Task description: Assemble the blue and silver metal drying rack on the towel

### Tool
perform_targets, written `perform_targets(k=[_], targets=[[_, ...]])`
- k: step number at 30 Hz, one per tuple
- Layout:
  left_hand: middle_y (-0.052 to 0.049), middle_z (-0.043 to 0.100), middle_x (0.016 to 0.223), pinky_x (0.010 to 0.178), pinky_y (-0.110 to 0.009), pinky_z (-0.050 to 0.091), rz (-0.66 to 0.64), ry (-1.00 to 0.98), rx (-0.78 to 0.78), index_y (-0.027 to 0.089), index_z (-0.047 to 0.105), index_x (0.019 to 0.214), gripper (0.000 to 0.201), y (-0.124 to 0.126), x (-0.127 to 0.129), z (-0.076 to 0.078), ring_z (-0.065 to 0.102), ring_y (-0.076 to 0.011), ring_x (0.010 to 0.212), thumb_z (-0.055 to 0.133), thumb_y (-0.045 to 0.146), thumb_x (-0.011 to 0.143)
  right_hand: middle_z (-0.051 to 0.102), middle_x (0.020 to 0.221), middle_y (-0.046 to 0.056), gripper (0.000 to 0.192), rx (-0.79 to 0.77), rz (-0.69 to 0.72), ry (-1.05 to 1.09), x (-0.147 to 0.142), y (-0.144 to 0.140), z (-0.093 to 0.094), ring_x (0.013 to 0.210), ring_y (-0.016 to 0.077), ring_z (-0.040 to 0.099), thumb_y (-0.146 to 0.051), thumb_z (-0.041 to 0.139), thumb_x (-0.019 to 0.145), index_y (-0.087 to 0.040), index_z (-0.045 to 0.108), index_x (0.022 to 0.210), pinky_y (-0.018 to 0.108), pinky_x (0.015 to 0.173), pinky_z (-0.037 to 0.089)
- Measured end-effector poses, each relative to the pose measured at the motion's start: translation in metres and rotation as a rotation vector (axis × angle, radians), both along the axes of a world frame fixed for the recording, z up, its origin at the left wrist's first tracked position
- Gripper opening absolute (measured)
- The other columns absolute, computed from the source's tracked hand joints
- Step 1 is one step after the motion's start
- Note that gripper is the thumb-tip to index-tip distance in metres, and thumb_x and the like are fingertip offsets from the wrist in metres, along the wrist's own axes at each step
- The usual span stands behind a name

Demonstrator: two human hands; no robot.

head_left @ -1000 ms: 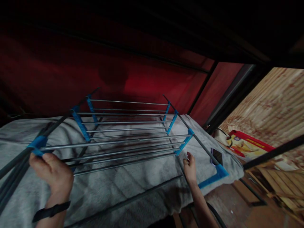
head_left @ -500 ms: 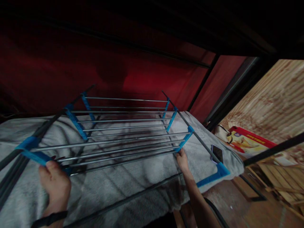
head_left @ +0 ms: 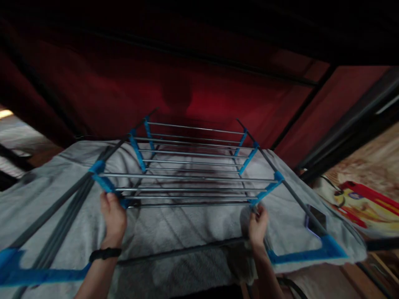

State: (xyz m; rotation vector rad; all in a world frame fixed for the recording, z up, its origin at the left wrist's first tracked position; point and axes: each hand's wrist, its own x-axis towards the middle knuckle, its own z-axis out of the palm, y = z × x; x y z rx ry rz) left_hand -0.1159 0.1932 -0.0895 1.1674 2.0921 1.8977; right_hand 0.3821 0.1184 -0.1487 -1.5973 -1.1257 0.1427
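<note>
A rack (head_left: 190,178) of grey metal tubes and blue plastic brackets, like a shoe rack, lies on a grey blanket. My left hand (head_left: 114,216), with a dark band at the wrist, is closed around the lower end of the left blue bracket (head_left: 105,182) of the nearest shelf. Opposite it, my right hand (head_left: 258,226) pinches by the lower end of the right bracket (head_left: 266,192), its fingertips partly hidden. Blue end pieces (head_left: 307,252) join the side poles nearest me. Several loose-looking tubes (head_left: 60,228) run along the left side.
A phone (head_left: 316,219) rests on the blanket (head_left: 193,224) beneath the right pole. Dark red fabric (head_left: 212,99) hangs behind on a dark frame. To the right is a red and yellow box (head_left: 369,205). One tube (head_left: 187,251) crosses the blanket's front edge.
My view has swung left, so the rack appears further right. My left hand still holds the left bracket's end; my right hand stays by the right one. The left front end piece now shows.
</note>
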Motion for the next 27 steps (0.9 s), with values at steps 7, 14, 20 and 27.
perform_targets(k=[7, 14, 20, 27], targets=[[-0.008, 0.071, 0.108, 0.102, -0.043, 0.053, -0.081, -0.097, 0.159, 0.027, 0.064, 0.114, 0.036, 0.002, 0.004, -0.009, 0.065, -0.0266, 0.109, 0.065, 0.053, 0.089, 0.066, 0.128, 0.014, 0.031, 0.191, 0.303, -0.526, -0.056, -0.014, 0.054, 0.121, 0.0287, 0.061, -0.024, 0.048, 0.102, -0.023, 0.062, 0.130, 0.050, 0.105, 0.047], [-0.007, 0.070, 0.099, 0.093, -0.040, 0.054, -0.013, -0.103, 0.154, 0.022, 0.065, 0.104, 0.031, 0.009, 0.005, -0.006, 0.066, -0.0261, 0.096, 0.065, 0.049, 0.089, 0.070, 0.134, 0.014, 0.045, 0.198, 0.334, -0.997, -0.101, 0.035, 0.099, 0.125, 0.0290, 0.061, -0.013, 0.043, 0.102, -0.020, 0.054, 0.145, 0.061, 0.123, 0.026], [-0.002, 0.063, 0.084, 0.083, -0.037, 0.051, -0.019, -0.150, 0.171, 0.023, 0.063, 0.095, 0.027, 0.015, 0.006, -0.001, 0.060, -0.0229, 0.080, 0.064, 0.049, 0.088, 0.075, 0.110, 0.011, 0.031, 0.147, 0.406, -1.009, -0.101, 0.053, 0.101, 0.098, 0.0272, 0.064, -0.024, 0.049, 0.105, -0.019, 0.064, 0.131, 0.047, 0.100, 0.045], [-0.003, 0.065, 0.087, 0.081, -0.036, 0.051, -0.032, -0.165, 0.182, 0.022, 0.063, 0.099, 0.033, 0.015, 0.013, 0.004, 0.060, -0.0219, 0.081, 0.061, 0.055, 0.094, 0.072, 0.108, 0.009, 0.027, 0.161, 0.500, -0.913, -0.093, 0.057, 0.097, 0.099, 0.0263, 0.063, -0.031, 0.045, 0.109, -0.021, 0.064, 0.125, 0.042, 0.091, 0.045]])
